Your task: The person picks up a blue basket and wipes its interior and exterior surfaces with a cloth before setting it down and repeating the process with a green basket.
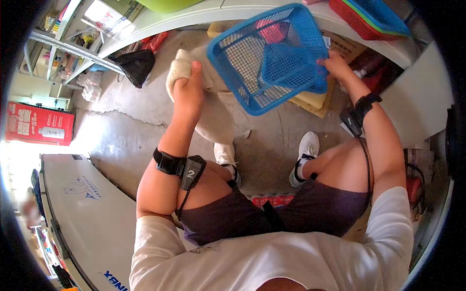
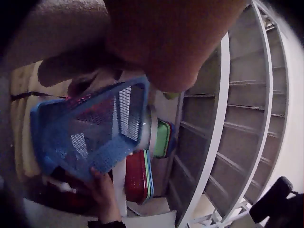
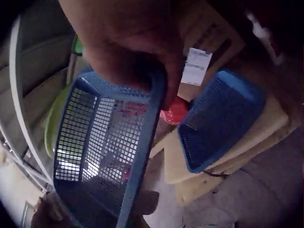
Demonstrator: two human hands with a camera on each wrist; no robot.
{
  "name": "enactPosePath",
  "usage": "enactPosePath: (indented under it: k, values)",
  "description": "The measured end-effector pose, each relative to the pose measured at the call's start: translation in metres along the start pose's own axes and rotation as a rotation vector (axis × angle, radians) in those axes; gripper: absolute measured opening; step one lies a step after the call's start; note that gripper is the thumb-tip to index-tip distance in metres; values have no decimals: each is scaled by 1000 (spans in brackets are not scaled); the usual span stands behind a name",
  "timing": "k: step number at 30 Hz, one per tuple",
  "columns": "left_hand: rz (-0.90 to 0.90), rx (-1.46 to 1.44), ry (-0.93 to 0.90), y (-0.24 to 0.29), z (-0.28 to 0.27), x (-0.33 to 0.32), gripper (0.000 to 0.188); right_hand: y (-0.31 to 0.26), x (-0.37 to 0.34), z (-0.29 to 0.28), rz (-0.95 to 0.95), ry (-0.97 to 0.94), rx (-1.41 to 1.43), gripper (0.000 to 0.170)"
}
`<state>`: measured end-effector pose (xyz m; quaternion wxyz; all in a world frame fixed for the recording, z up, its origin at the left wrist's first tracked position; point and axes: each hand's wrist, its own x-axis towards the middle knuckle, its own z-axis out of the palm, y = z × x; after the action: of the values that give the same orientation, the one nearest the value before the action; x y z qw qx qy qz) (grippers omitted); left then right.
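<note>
My right hand (image 1: 339,68) grips the rim of a blue mesh basket (image 1: 253,108), which is held up tilted in front of me. In the right wrist view the fingers curl over that rim. My left hand (image 1: 189,97) holds a beige cloth (image 1: 216,116), thumb on top, close to the left side of the basket; part of the cloth hangs down below the hand. A second blue basket (image 3: 223,123) lies on yellow slabs (image 3: 278,121) below, partly seen through the mesh of the held one in the head view.
A white table (image 1: 194,19) curves along the far side, bearing a green tub (image 1: 170,4) and a stack of coloured baskets (image 1: 357,22). A cardboard box (image 3: 213,33) and a red object (image 3: 176,111) sit near the slabs. A black bag (image 1: 136,65) and metal shelving (image 1: 73,51) are at left.
</note>
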<state>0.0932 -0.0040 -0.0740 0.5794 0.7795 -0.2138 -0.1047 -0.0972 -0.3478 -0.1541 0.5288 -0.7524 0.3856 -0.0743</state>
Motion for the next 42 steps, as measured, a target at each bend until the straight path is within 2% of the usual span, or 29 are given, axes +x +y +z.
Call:
enactPosePath:
  k: [3,6,9,12,15,18,21,24,27,31,33,36,38,39,40,41,42]
  values:
    - [-39,-86,79,8,-1,-2,51,20,3,-2,113,-14,49,36]
    - [5,-149,90,4,0,2,51,31,4,-1,129,9,72,36]
    - [-59,-155,49,5,-2,1,51,57,19,-4,242,-203,119,38]
    - [-87,-158,22,2,-5,2,49,57,5,-2,399,-201,129,38]
    - [7,-232,37,-4,-6,5,49,80,25,-9,507,-255,269,41]
    - [-75,-232,49,5,-10,-2,48,74,25,-8,558,-115,365,41]
    - [-119,-214,66,5,-11,-1,48,63,20,-7,437,-22,116,43]
    - [-74,-166,49,7,-10,-2,48,63,13,-7,383,55,34,45]
    - [-108,-157,62,12,-8,-4,48,50,3,-8,390,95,-76,53]
    - [-103,-138,16,8,-8,-3,43,45,-2,-10,82,96,-631,42]
    - [-91,-45,-38,15,-7,-6,37,81,21,-10,-158,204,-863,34]
    - [133,-127,-277,21,-7,-15,29,80,39,6,-525,257,-744,32]
    - [95,-179,-445,20,-9,-18,31,44,31,37,-611,-31,-312,30]
    - [94,-231,-513,22,-7,-22,33,25,25,51,-552,-187,-175,34]
    - [91,-282,-582,23,-5,-24,36,6,17,64,-487,-340,-35,38]
    - [5,-298,-661,25,-7,-22,44,-16,1,70,-316,-445,64,41]
    - [4,-320,-713,22,-7,-23,45,-39,-18,73,-143,-545,164,44]
